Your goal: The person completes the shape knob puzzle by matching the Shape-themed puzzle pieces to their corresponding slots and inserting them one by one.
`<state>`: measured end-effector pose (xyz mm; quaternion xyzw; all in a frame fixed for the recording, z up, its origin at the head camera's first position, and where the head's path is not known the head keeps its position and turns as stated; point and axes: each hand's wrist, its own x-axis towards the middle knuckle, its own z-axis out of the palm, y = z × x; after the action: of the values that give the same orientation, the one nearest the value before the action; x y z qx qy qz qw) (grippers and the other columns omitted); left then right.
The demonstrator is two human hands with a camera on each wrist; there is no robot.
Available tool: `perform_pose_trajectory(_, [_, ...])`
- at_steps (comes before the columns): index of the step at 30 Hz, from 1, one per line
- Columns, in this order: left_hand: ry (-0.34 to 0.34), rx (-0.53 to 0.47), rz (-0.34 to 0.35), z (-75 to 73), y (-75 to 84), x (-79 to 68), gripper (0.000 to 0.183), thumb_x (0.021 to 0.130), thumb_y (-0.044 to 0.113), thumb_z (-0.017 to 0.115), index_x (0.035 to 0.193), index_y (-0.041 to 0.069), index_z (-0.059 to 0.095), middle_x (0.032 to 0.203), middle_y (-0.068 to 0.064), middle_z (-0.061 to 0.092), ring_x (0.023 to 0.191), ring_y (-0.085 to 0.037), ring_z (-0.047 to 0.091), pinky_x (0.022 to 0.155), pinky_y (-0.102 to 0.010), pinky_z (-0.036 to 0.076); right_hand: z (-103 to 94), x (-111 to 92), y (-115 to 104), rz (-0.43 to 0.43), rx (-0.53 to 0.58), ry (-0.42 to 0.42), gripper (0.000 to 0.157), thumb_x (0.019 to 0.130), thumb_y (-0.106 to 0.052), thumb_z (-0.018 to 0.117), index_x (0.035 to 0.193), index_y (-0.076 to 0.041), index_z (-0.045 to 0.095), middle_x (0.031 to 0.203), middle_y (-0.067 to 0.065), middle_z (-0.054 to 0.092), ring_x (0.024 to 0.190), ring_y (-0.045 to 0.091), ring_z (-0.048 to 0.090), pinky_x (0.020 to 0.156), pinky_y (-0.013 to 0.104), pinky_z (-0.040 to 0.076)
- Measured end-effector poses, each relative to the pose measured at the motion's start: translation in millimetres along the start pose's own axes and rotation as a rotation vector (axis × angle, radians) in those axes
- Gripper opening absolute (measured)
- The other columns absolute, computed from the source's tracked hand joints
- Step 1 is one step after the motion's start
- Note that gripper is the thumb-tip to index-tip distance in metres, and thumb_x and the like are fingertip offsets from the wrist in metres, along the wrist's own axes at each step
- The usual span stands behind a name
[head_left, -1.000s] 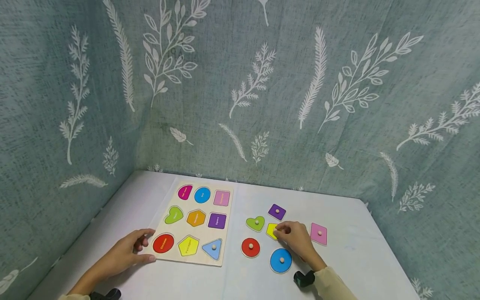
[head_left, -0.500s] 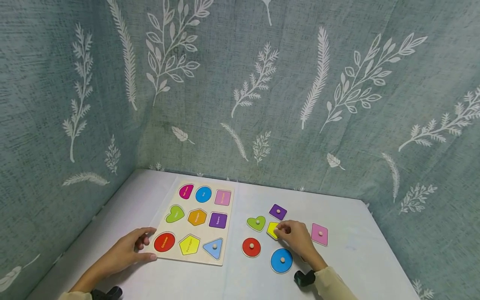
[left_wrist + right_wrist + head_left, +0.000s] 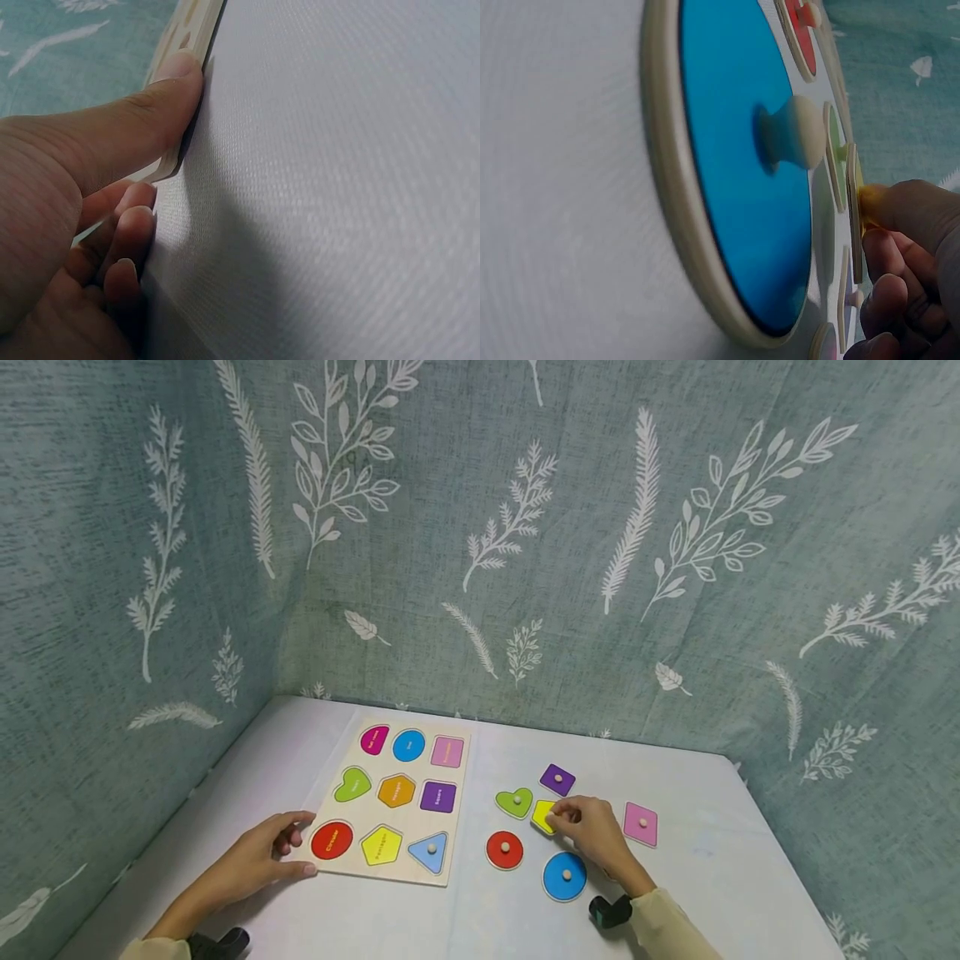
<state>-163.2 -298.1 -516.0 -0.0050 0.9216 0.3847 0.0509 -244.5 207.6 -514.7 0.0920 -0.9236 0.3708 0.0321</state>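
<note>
A wooden shape puzzle board [image 3: 408,820] lies flat on the left of the table. My left hand [image 3: 262,856] grips its near left corner, the thumb [image 3: 176,90] on the near edge and the index finger on the left side. On the right, my right hand [image 3: 592,831] pinches a yellow pentagon puzzle piece [image 3: 542,817] by its knob. In the right wrist view this piece [image 3: 855,217] stands out above the green heart piece [image 3: 835,161], raised off the table. The fingertips cover its knob. A light blue triangle piece [image 3: 422,860] sits in the board's near right recess.
Around my right hand lie knobbed pieces: a green heart [image 3: 508,805], a purple square [image 3: 551,776], a red circle [image 3: 498,856], a blue circle [image 3: 558,887] and a pink rectangle [image 3: 636,835]. A patterned teal cloth [image 3: 570,677] walls the table's back and sides.
The yellow pentagon has come up slightly and shifted a little left, toward the green heart, in my right hand's pinch. My left hand keeps its place at the board's corner.
</note>
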Motion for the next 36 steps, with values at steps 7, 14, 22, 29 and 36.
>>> perform_pose_trajectory(7, [-0.003,-0.019,-0.01,0.5,2.1,-0.1,0.098,0.064,0.035,0.098,0.142,-0.003,0.052,0.094,-0.005,0.05,0.089,-0.022,0.049,0.074,-0.027,0.049,-0.5,-0.5,-3.7,-0.024,0.032,-0.058,0.01,0.09,-0.023,0.082,0.096,-0.016,0.078,0.078,-0.007,0.062,0.078,0.016,0.055,0.065,0.024,0.049])
perform_pose_trajectory(14, [0.003,-0.01,-0.003,0.3,1.1,0.2,0.098,0.065,0.035,0.098,0.142,-0.003,0.052,0.093,-0.005,0.05,0.089,-0.022,0.049,0.073,-0.027,0.048,2.5,0.4,-6.6,-0.063,0.042,-0.08,0.011,0.09,-0.023,0.081,0.097,-0.015,0.078,0.075,-0.007,0.059,0.075,0.015,0.054,0.06,0.023,0.046])
perform_pose_trajectory(22, [-0.001,-0.023,0.003,0.6,1.3,-1.5,0.097,0.065,0.034,0.098,0.142,-0.004,0.052,0.094,-0.005,0.05,0.089,-0.022,0.049,0.072,-0.027,0.047,7.1,0.2,-16.2,-0.13,0.04,-0.086,0.011,0.091,-0.024,0.08,0.096,-0.015,0.077,0.073,-0.007,0.058,0.07,0.013,0.054,0.054,0.024,0.047])
perform_pose_trajectory(29, [-0.001,-0.01,0.007,0.7,0.3,-0.7,0.097,0.066,0.035,0.097,0.143,-0.003,0.052,0.094,-0.005,0.05,0.089,-0.022,0.049,0.074,-0.028,0.048,12.6,5.0,-29.7,-0.192,0.035,-0.109,0.006,0.093,-0.024,0.078,0.094,-0.019,0.076,0.073,-0.01,0.058,0.071,0.012,0.055,0.058,0.023,0.047])
perform_pose_trajectory(36, [0.0,-0.01,0.015,0.4,0.7,-0.6,0.095,0.066,0.034,0.097,0.142,-0.003,0.052,0.094,-0.004,0.05,0.089,-0.021,0.049,0.075,-0.028,0.049,21.9,7.4,-40.1,-0.245,0.041,-0.099,0.008,0.092,-0.023,0.08,0.093,-0.016,0.076,0.074,-0.011,0.058,0.072,0.01,0.054,0.059,0.023,0.047])
